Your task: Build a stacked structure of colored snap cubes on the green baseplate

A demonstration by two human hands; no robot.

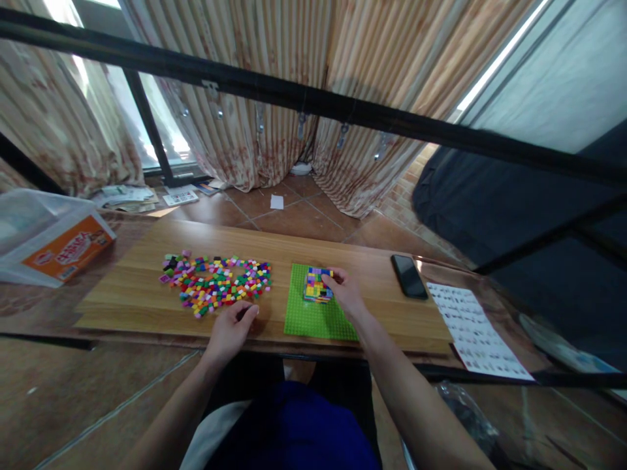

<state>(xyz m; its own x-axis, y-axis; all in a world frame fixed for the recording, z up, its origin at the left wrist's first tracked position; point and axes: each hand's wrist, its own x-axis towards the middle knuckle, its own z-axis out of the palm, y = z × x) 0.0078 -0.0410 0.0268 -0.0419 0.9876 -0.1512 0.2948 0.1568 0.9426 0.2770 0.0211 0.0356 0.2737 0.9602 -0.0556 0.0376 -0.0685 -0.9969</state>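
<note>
On the green studded baseplate (298, 316) stands a low, squarish structure of multicoloured toy bricks (317, 287). My right hand (345, 294) is at its right side, thumb over the top and fingers drawn together by the far right edge. Whether a small brick is between those fingertips is hidden. To the left, my left hand (232, 329) rests at the near edge of a spread of loose small bricks (220, 281). Its fingers are curled, with thumb and forefinger close together. Something small and pale may show at the fingertip, too small to name.
A black phone (409, 277) and a printed sheet (477, 326) lie right of the baseplate on the wooden board (382, 261). A clear plastic box (49, 241) with an orange label stands at the far left. A black metal bar (294, 94) crosses beyond the board.
</note>
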